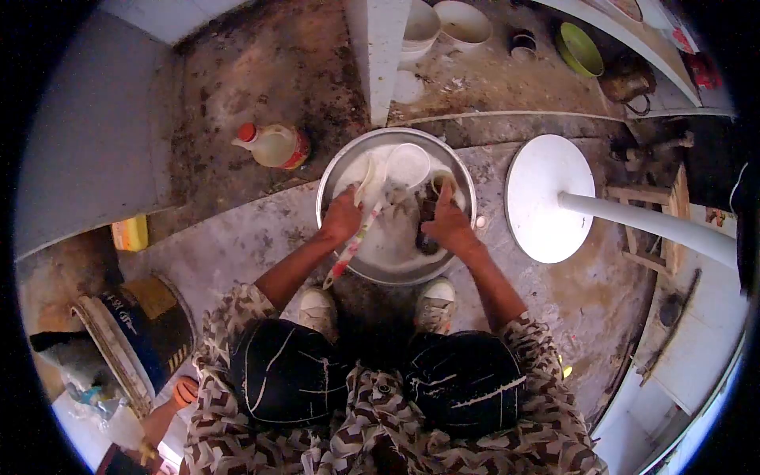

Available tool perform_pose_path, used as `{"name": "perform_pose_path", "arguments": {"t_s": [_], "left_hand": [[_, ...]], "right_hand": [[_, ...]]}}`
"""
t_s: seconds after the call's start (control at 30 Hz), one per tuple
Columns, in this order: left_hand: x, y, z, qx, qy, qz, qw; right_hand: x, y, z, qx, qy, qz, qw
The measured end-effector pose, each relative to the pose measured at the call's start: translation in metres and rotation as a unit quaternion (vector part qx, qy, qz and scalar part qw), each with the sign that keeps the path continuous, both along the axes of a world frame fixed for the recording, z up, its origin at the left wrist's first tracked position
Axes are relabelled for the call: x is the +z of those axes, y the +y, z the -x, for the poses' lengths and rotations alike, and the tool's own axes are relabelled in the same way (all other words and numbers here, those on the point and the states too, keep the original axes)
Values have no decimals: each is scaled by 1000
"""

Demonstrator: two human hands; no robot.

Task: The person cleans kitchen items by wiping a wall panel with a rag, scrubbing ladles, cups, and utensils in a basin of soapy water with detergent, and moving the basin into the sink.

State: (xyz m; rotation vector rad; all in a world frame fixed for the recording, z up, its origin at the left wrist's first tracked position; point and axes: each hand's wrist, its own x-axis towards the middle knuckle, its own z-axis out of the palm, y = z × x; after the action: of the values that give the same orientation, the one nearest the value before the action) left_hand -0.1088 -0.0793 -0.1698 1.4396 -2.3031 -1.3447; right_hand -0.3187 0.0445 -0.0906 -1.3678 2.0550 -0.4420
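A round metal basin [325, 170] of cloudy, foamy water stands on the floor between my shoes. My left hand [343, 217] is closed at its left side around a pale, spoon-like utensil [366, 180]. Beside that hand, a white ladle [408, 165] with a flower-patterned handle [348, 250] slants across the basin, its handle end over the near rim. In the right half of the basin, my right hand [451, 226] grips a dark object with a pale round rim [440, 182]; the fingers partly cover it and its kind is unclear.
A red-capped bottle [273, 146] stands at the back left. To the right is a white round stand with a pole [548, 198], near a wooden stool [673, 222]. White buckets [461, 22] and a green bowl [579, 49] sit behind. Another person's hand [186, 391] shows lower left, beside a tipped bucket [134, 340].
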Motion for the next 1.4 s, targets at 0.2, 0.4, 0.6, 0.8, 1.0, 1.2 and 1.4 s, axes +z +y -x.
{"name": "perform_pose_path", "arguments": {"t_s": [0.2,0.4,0.6,0.8,1.0,1.2,1.4], "left_hand": [[-7,3,9,-6,9,23,1000],[22,-12,6,59,41,-282,957],[50,-3,14,71,-56,-199,976],[53,-4,16,100,-13,-238,966],[15,-3,4,-51,-85,-16,995],[37,2,4,-81,-15,122,989],[31,1,8,-104,-140,64,983]], "right_hand": [[-6,-19,-40,-59,42,-28,997],[-21,-37,-27,-120,-317,-45,940],[-14,-38,-2,-336,-540,-95,766],[-28,-39,25,-217,-430,-195,854],[-14,-19,-13,14,113,100,988],[-3,-36,-17,175,6,-4,985],[-34,-45,-15,-62,15,52,997]]}}
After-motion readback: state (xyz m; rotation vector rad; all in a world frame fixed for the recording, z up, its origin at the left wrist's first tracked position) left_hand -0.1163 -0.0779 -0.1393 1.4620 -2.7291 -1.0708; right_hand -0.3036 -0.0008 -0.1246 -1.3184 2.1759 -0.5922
